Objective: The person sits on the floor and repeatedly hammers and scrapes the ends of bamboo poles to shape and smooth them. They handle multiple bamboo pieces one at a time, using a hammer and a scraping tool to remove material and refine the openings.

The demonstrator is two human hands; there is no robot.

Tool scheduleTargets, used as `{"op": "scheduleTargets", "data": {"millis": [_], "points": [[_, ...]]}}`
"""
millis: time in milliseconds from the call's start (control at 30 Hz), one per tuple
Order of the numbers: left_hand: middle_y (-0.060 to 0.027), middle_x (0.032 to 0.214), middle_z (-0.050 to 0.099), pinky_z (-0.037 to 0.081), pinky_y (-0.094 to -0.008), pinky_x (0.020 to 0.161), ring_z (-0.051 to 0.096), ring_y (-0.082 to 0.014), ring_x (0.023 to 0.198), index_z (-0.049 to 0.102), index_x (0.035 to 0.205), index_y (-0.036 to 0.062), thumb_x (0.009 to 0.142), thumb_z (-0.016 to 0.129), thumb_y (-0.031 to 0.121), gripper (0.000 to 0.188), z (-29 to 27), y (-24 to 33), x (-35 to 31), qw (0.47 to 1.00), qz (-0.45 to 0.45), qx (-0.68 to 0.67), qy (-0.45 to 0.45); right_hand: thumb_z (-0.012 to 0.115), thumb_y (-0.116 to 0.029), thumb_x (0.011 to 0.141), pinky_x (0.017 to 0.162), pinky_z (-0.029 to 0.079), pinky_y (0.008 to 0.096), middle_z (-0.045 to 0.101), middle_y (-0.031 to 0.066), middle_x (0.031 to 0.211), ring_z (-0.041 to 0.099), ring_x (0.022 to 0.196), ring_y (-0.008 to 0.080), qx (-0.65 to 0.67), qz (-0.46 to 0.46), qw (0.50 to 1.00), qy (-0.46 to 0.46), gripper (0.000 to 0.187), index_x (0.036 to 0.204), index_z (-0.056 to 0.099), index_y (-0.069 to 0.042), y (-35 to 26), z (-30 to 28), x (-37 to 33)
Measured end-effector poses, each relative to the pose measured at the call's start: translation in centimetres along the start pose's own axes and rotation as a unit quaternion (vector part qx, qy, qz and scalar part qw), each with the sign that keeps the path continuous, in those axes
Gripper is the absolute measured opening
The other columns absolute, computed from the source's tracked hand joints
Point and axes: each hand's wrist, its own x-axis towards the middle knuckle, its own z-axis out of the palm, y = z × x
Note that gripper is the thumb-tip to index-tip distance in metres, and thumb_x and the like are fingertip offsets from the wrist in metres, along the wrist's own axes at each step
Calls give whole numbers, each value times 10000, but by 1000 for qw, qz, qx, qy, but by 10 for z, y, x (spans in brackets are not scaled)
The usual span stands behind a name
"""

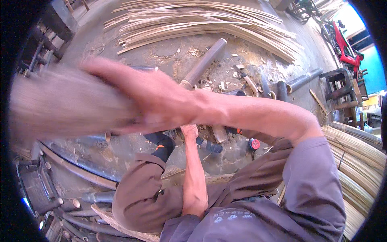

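My right arm reaches across the picture from the right. At its end my right hand (163, 97), smeared by motion, is closed round a thick grey-brown wooden piece (68, 105) raised at the left; motion blurs its shape. Below the right wrist, my left hand (189, 131) is a closed fist between my legs. What it grips is hidden behind the right hand. Just beyond the right wrist a brown bamboo pole (204, 62) slants away on the ground, its near end covered by the right arm.
Long split bamboo strips (193, 24) lie across the floor ahead, with wood chips scattered nearer. Cut bamboo tubes (304, 80) lie to the right, beside a bundle of slats (358, 165). A red-and-black round object (254, 144) is by my right leg. More poles (80, 161) lie at left.
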Motion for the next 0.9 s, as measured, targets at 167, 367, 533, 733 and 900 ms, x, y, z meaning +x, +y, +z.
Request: {"op": "scheduleTargets", "data": {"millis": [167, 367, 533, 733, 900], "points": [[-60, 1333, 492, 517, -447, 867, 541, -225, 1140, 341, 1402, 112, 768, 784, 56, 776, 45, 0, 12, 999, -19, -26, -37, 679, -231, 798, 525, 549, 448, 630, 174, 768, 687, 672, 317, -262, 282, 766, -516, 550, 1274, 456, -69, 24, -59, -117], [-67, 1346, 487, 523, -416, 896, 542, -243, 1162, 358, 1352, 124, 776, 792, 70, 723, 24, -7, 0, 999, -41, -2, -32, 712, -187, 767, 643, 545, 488, 614, 227, 919, 659, 810, 393, -57, 127, 984, -110, 537, 1196, 421, -48, -8, -20, 20], [-75, 1266, 550, 532, -382, 874, 552, -212, 1132, 390, 1390, 123, 751, 795, 51, 760, 24, -16, 0, 999, -24, -38, 8, 675, -221, 818, 625, 550, 451, 635, 192, 937, 680, 815, 324, -135, 247, 885, -372, 640, 1389, 398, -130, 19, -53, -121], [-58, 1293, 526, 532, -344, 772, 562, -205, 1111, 417, 1348, 134, 789, 784, 86, 671, 34, 1, -4, 994, -94, 50, -12, 662, -203, 770, 549, 511, 488, 638, 157, 749, 648, 674, 397, -134, 180, 943, -244, 433, 1098, 434, -35, 15, -31, -46], [-54, 1300, 521, 518, -353, 837, 548, -202, 1132, 422, 1332, 127, 802, 756, 53, 631, 28, -2, -8, 999, -37, -19, -5, 698, -209, 777, 613, 559, 470, 630, 163, 932, 669, 742, 354, -24, 66, 997, -39, 687, 1363, 364, -81, 3, -15, -4]]}}
